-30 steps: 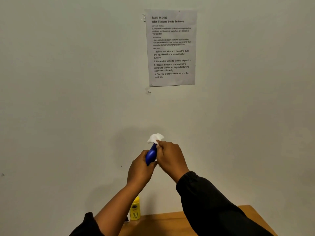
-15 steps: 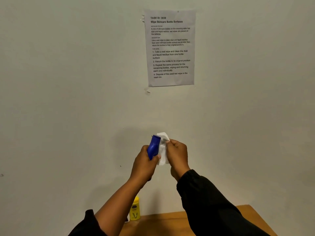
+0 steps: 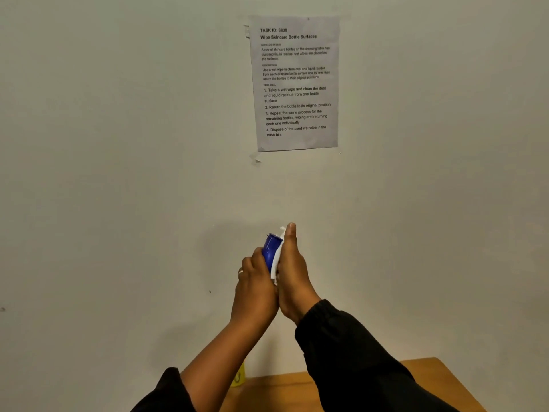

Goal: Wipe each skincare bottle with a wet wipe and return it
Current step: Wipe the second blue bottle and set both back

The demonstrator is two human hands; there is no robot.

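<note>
I hold a blue bottle (image 3: 271,249) up in front of the wall, its top tilted up and to the right. My left hand (image 3: 255,285) grips its lower part from the left. My right hand (image 3: 292,270) presses a white wet wipe (image 3: 277,264) flat against the bottle's right side, thumb pointing up. Only a thin strip of the wipe shows between palm and bottle. The bottle's bottom is hidden inside my left hand.
A yellow bottle (image 3: 238,377) stands on the wooden table (image 3: 439,379) against the wall, mostly hidden by my left forearm. A printed task sheet (image 3: 295,83) is taped to the pale wall above.
My right hand has slid down from the bottle's top to lie flat along its right side, with the wipe now pressed between palm and bottle. The bottle has tilted a little more upright.
</note>
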